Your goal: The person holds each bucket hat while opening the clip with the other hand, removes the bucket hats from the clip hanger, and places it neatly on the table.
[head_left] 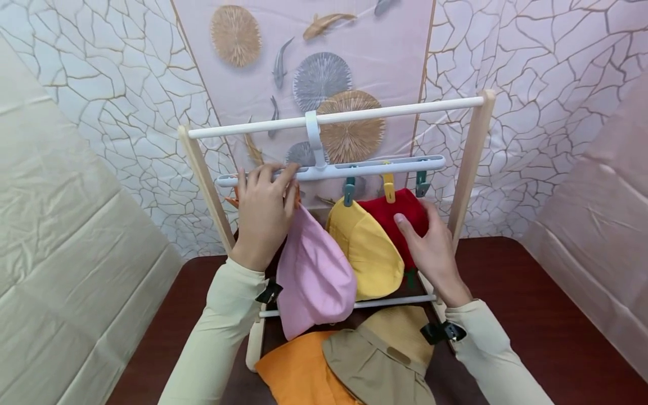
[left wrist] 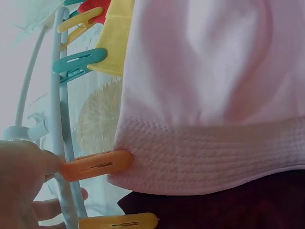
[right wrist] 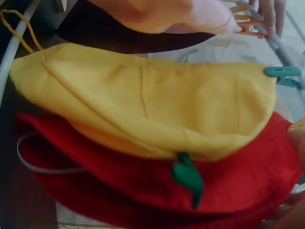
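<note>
A pale blue hanger [head_left: 374,167] hangs by its hook from the rack's white top rod. My left hand [head_left: 265,211] curls over the hanger's left half, its thumb against an orange clothespin [left wrist: 97,164] at the brim of a pink hat [head_left: 316,270]. Beside it hangs a yellow hat [head_left: 367,250], held by a teal clothespin [head_left: 349,191]. My right hand [head_left: 435,253] pinches a red hat [head_left: 405,211] near its upper right edge, thumb in front. A yellow clothespin [head_left: 388,187] sits at the red hat's top, and a dark teal clothespin [head_left: 422,183] is just above my hand.
The rack's wooden posts [head_left: 468,169] stand at either side, with a lower white rod [head_left: 395,302] between them. Below lie an orange cloth item [head_left: 298,365] and a beige hat [head_left: 385,360], on a dark reddish table [head_left: 531,292]. Another yellow clothespin [left wrist: 119,222] shows near my left hand.
</note>
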A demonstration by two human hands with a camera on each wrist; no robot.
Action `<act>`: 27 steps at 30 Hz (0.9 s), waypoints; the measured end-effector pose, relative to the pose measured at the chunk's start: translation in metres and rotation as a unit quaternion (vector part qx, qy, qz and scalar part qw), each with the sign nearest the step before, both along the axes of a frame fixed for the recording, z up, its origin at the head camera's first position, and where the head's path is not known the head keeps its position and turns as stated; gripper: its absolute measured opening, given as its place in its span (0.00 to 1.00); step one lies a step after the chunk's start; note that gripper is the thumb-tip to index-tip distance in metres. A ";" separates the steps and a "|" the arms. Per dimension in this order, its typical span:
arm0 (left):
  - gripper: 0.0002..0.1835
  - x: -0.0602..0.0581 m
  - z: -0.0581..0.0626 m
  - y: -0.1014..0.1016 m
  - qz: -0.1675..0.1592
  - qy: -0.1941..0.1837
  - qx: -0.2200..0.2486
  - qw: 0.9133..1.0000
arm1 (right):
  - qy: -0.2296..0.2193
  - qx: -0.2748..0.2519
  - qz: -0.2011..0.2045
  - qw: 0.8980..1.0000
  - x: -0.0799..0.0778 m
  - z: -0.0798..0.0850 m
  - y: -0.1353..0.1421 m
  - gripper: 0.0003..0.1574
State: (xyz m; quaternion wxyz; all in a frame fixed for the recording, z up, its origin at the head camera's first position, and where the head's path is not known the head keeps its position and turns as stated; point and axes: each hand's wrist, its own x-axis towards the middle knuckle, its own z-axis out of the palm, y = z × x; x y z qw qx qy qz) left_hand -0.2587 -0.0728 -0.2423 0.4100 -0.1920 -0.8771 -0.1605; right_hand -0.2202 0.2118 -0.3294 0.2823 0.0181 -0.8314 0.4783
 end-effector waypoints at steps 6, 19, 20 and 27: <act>0.21 0.012 -0.006 0.023 -0.003 0.069 0.032 0.997 | 0.021 -0.020 -0.023 0.999 -0.005 -0.002 0.002 0.29; 0.31 0.057 -0.033 0.120 -0.273 -0.230 0.190 0.915 | 0.030 -0.089 0.027 0.995 0.010 -0.007 -0.004 0.23; 0.30 0.053 -0.032 0.123 -0.286 -0.251 0.211 0.900 | 0.026 -0.093 0.034 0.995 0.011 -0.007 -0.003 0.23; 0.20 0.029 -0.029 0.127 -0.368 -0.277 0.292 0.838 | -0.030 -0.114 0.090 0.989 0.016 -0.006 0.001 0.27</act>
